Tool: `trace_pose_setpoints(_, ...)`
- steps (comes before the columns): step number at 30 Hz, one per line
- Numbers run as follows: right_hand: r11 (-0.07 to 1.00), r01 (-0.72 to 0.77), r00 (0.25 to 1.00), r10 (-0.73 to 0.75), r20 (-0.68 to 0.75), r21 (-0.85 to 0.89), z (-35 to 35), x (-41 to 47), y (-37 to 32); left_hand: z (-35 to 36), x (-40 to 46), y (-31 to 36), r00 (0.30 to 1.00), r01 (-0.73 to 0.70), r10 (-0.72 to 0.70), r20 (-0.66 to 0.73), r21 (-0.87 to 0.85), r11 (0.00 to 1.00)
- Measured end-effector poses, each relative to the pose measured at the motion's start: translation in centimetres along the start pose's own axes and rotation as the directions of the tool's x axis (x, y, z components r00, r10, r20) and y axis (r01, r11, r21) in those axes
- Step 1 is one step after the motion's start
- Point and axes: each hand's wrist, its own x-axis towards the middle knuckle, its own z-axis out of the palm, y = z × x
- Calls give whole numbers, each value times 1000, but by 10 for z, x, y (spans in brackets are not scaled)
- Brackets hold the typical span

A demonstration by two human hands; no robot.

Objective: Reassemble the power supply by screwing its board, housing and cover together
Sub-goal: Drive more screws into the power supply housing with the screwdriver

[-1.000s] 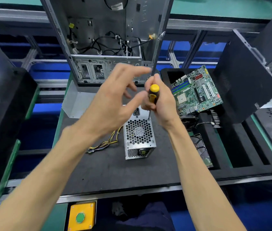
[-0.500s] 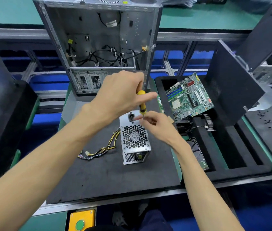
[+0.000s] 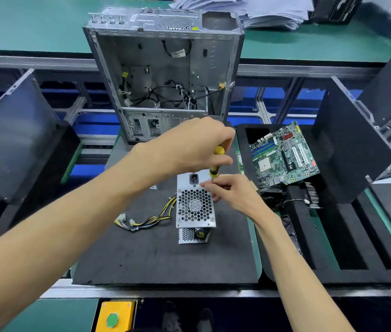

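Power supply [image 3: 195, 204] sits on the black foam mat [image 3: 156, 257] at centre of the table, fan grille up, socket end toward 12 o'clock. Its yellow-and-black cable bundle [image 3: 152, 218] trails off toward 9 o'clock and lies on the mat.

We note the left hand [image 3: 189, 147] curled around the yellow handle of a screwdriver [image 3: 215, 162], held near upright above the supply's far right corner. The tip is hidden behind the fingers below it.

Right hand [image 3: 234, 194] comes in from 4 o'clock; its fingertips [image 3: 207, 185] are pinched together at the screwdriver shaft, right at the top face of the supply. We cannot tell whether a screw sits between them.

At 12 o'clock stands an open computer case [image 3: 165, 75], side panel off, loose black wires inside. At 2 o'clock a green motherboard [image 3: 283, 155] leans in a black foam tray [image 3: 357, 248]. Dark panels stand at 9 o'clock [image 3: 15, 140] and 3 o'clock [image 3: 352, 149]. A yellow box with a green button [image 3: 115, 317] sits at 6 o'clock, on the table's near edge. Stacked papers [image 3: 261, 10] lie at 1 o'clock, far back.
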Motion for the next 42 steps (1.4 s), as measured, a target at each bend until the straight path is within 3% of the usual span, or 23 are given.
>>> trace_pose_setpoints(6,994,71,995,-76,57,84,-3,6,8,-5,6,-2,991,26,-30,127,32,999)
trace_pose_setpoints(11,984,99,994,-103,20,148,-6,9,13,1,6,0,996,84,-88,0,334,939)
trace_pose_setpoints(17,963,145,989,-144,-21,226,-8,5,7,10,8,4,971,239,-210,-115,416,877)
trace_pose_setpoints(20,968,170,985,-169,-25,184,-9,7,4,7,6,0,978,207,-180,-104,380,901)
trace_pose_setpoints(25,966,188,982,-183,-45,177,-9,8,5,-3,2,-6,986,142,-153,68,151,978)
trace_pose_setpoints(27,972,171,985,-166,-43,164,-9,10,5,-5,1,-7,982,154,-169,88,151,976)
trace_pose_setpoints(30,978,147,989,-146,-17,147,-9,12,4,-2,3,-4,978,198,-205,-23,382,903)
trace_pose_setpoints(33,981,151,988,-153,5,121,-8,10,1,6,4,4,964,265,-225,-141,459,848)
trace_pose_setpoints(36,977,182,983,-185,14,111,-8,9,0,8,3,0,967,251,-217,-132,375,892)
trace_pose_setpoints(39,975,194,980,-199,33,106,-10,10,0,-3,1,-3,993,83,-87,81,56,995)
trace_pose_setpoints(42,977,191,979,-196,50,97,-10,9,1,-5,3,-1,996,37,-45,81,96,995)
